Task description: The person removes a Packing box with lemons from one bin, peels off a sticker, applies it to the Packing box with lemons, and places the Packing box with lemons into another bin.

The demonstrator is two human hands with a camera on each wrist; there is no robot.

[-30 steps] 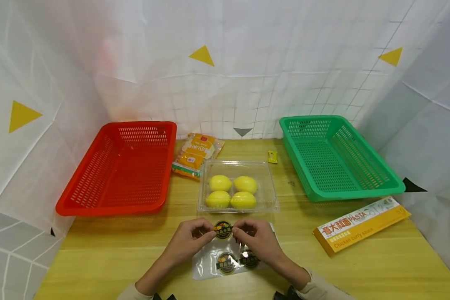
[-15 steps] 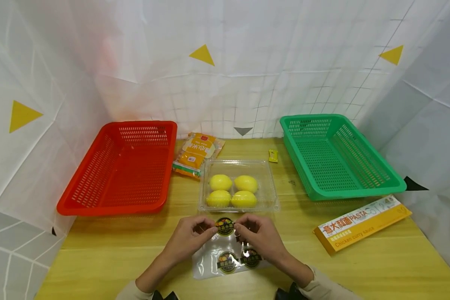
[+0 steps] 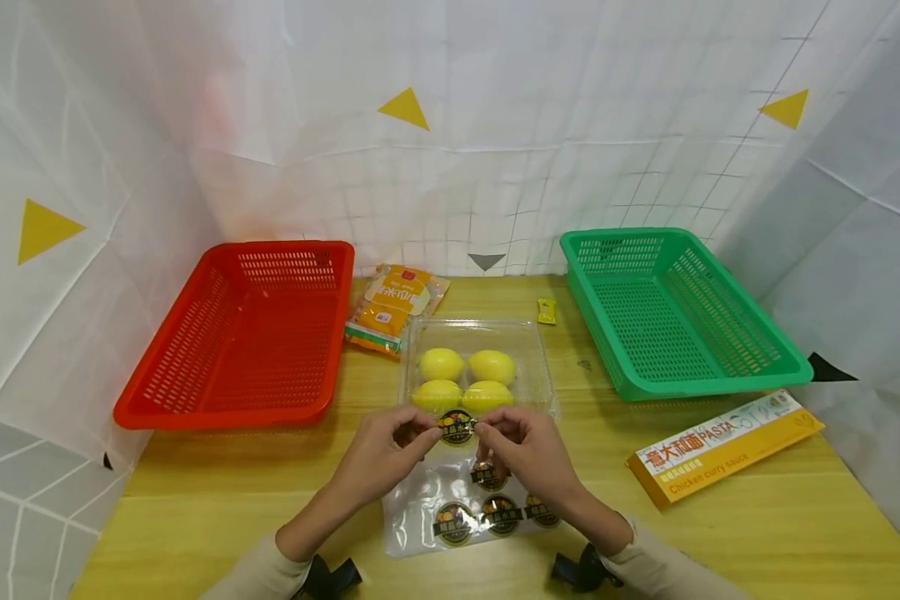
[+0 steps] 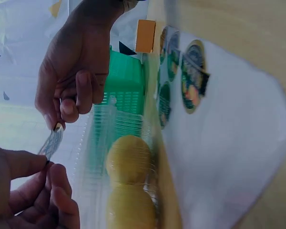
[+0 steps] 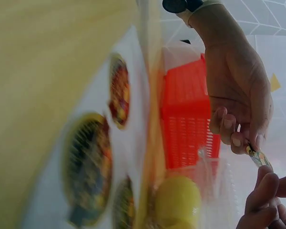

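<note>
Both hands pinch one round dark sticker (image 3: 456, 427) between them, held in the air just in front of a clear plastic box (image 3: 477, 333) that holds several yellow lemons (image 3: 441, 364). My left hand (image 3: 386, 446) grips the sticker's left edge and my right hand (image 3: 523, 450) its right edge. In the left wrist view the sticker (image 4: 51, 142) shows edge-on between the fingertips; in the right wrist view the sticker (image 5: 258, 156) does too. Under the hands a white backing sheet (image 3: 420, 521) with several more round stickers (image 3: 501, 514) lies on the wooden table.
A red basket (image 3: 243, 333) stands at the left, a green basket (image 3: 667, 308) at the right. An orange snack packet (image 3: 390, 307) lies behind the lemon box, a small yellow sachet (image 3: 545, 312) beside it. A yellow pasta box (image 3: 723, 447) lies at the right front.
Both hands have carried the sticker forward, away from the sheet and up to the near edge of the lemon box. More of the sheet's stickers now show.
</note>
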